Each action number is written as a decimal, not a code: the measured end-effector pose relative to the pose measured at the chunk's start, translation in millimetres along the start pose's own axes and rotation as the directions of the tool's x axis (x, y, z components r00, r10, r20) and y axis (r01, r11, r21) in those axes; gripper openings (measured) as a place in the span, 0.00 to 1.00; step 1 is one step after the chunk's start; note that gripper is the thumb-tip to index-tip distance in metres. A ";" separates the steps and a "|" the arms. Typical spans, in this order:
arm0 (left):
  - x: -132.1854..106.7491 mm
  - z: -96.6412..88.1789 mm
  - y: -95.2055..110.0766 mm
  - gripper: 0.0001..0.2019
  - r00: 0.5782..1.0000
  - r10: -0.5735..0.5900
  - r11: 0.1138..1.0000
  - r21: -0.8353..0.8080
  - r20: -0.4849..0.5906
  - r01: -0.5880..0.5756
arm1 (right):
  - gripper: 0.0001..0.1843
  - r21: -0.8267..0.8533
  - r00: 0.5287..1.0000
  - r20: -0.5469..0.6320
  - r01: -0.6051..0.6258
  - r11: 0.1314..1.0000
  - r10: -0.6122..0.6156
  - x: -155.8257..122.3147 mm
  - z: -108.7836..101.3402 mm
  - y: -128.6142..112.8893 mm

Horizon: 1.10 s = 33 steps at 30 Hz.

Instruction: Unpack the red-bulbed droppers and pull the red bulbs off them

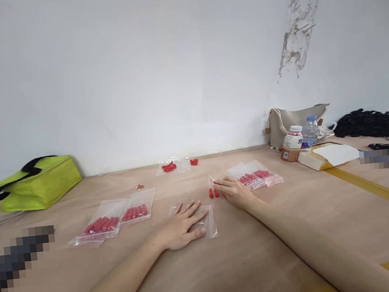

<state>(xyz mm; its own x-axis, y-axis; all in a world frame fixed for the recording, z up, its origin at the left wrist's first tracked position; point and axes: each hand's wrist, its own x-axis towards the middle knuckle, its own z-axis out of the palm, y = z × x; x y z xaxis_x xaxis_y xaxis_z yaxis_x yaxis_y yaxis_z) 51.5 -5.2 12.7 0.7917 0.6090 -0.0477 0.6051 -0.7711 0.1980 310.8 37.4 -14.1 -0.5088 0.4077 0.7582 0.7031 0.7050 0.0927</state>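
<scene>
Left hand (183, 227) lies flat, fingers spread, pressing down one empty clear bag (211, 227) whose long side runs left to right. Right hand (235, 192), fingers together and flat, touches two red pieces (211, 193) side by side, both pointing toward the wall.

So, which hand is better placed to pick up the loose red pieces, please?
Probably the right hand: it rests beside the red pieces; the left hand lies flat on the clear bag.

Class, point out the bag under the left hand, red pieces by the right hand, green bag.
Clear bag (211, 222), head view, right edge.
Red pieces (211, 193), head view, left one.
Green bag (43, 182), head view, front.
</scene>
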 end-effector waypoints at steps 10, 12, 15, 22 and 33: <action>-0.9 3.4 8.4 0.27 0.995 -0.100 0.993 -0.060 -0.022 0.098 | 0.12 -0.017 0.991 0.136 0.008 1.000 -0.006 1.4 2.2 -9.7; 2.4 1.5 6.2 0.28 0.991 -0.126 0.984 -0.130 -0.033 0.121 | 0.12 -0.007 0.988 0.153 -0.010 1.000 0.011 2.0 2.0 -11.5; 18.3 -4.7 0.0 0.27 0.971 -0.191 0.943 -0.300 -0.146 0.141 | 0.13 0.020 0.983 0.169 -0.070 0.997 0.066 3.0 0.2 -13.7; 78.0 -8.4 -13.5 0.24 0.916 -0.212 0.909 -0.414 -0.340 0.056 | 0.31 0.084 0.933 0.176 -0.330 0.940 0.312 -4.5 -10.6 -10.1; 108.9 5.3 -1.9 0.11 0.876 -0.228 0.911 -0.410 -0.424 0.039 | 0.19 0.296 0.856 0.286 -0.507 0.809 0.432 -12.6 -15.8 -1.8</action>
<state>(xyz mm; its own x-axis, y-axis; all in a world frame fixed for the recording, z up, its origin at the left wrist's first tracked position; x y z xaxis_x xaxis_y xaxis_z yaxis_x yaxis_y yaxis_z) 137.0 61.5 1.9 0.5204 0.7884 0.3281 0.5481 -0.6030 0.5796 323.9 21.8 -13.6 -0.2735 0.8190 0.5044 0.6798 0.5356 -0.5010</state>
